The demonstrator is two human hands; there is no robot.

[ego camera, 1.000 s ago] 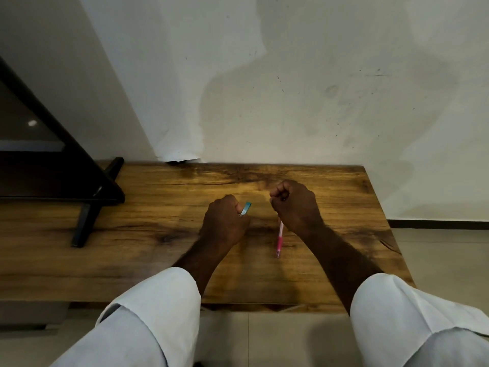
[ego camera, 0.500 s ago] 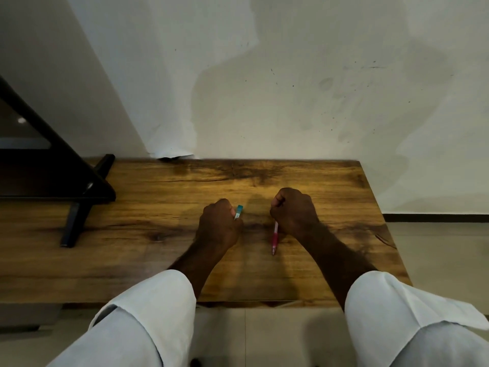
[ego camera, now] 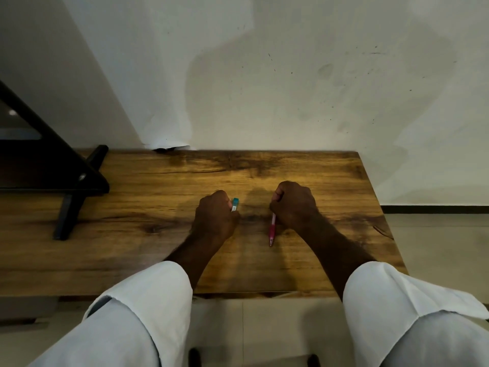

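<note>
Both fists rest on a wooden table. My left hand is curled round a teal-capped pen; only its top end with a small white label sticks out past the thumb. My right hand grips a pink pen, whose lower half points down toward me, tip near the table top. The upper parts of both pens are hidden inside the fists. The two hands are a short gap apart.
A black screen on a black stand foot occupies the table's left end. A white wall rises right behind the table. The table's right edge drops to a tiled floor. My white sleeves fill the foreground.
The view has shifted slightly. Both hands have stayed in fists round their pens, settling a little lower and nearer me on the table.
</note>
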